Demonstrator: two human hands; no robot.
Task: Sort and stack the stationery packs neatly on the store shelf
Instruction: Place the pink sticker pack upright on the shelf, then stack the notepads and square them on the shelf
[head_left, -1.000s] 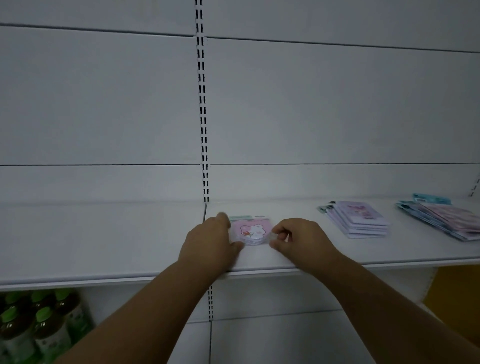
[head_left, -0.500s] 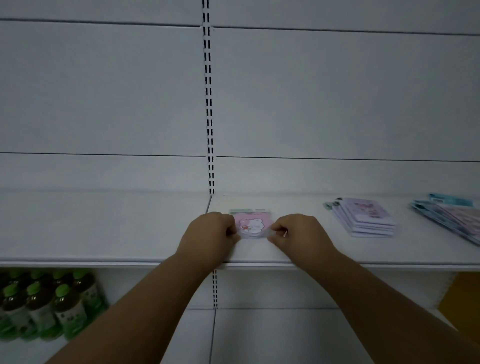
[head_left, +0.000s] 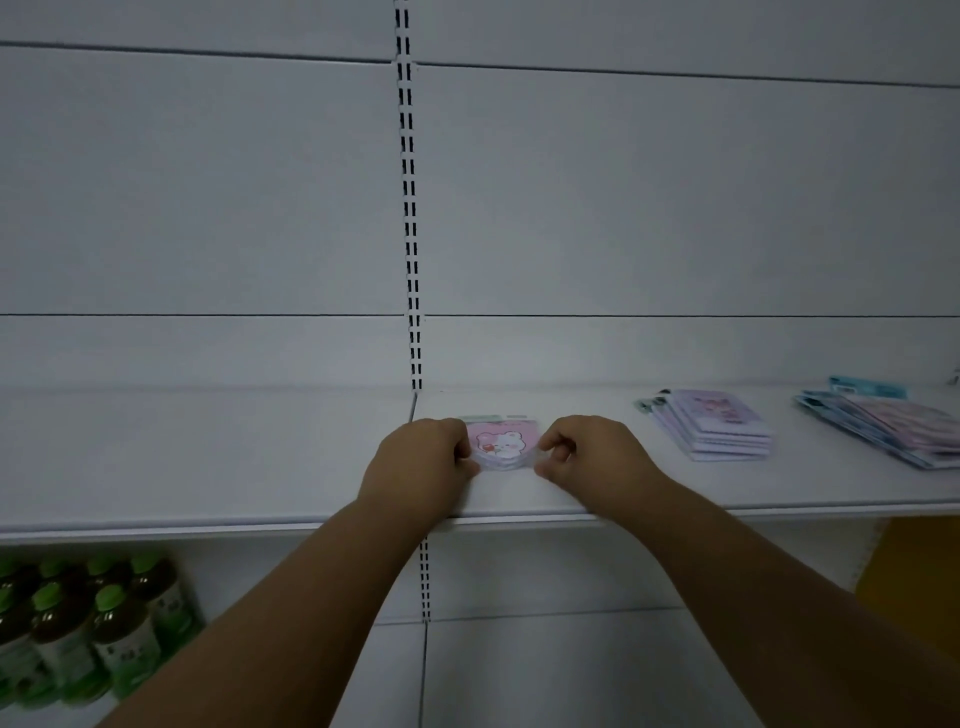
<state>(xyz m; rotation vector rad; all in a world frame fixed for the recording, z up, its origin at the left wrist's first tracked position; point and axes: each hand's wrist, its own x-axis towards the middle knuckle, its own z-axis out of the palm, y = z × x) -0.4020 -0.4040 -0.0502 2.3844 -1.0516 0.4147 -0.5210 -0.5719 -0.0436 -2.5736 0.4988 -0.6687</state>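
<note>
Both hands pinch pink pack (head_left: 500, 444) – left hand (head_left: 423, 467), right hand (head_left: 592, 457).

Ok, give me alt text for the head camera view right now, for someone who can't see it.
Both hands, left hand and right hand, pinch the sides of a small pink pack lying on a white shelf. Further right on the shelf sit a purple stack and a fanned pile; green-capped bottles stand below left.

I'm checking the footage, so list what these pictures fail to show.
- Head view: side edges of the pink pack, covered by the left hand and right hand.
- Rightmost stack: cut by the frame edge.
- Bottle labels: dim, blurred.
</note>
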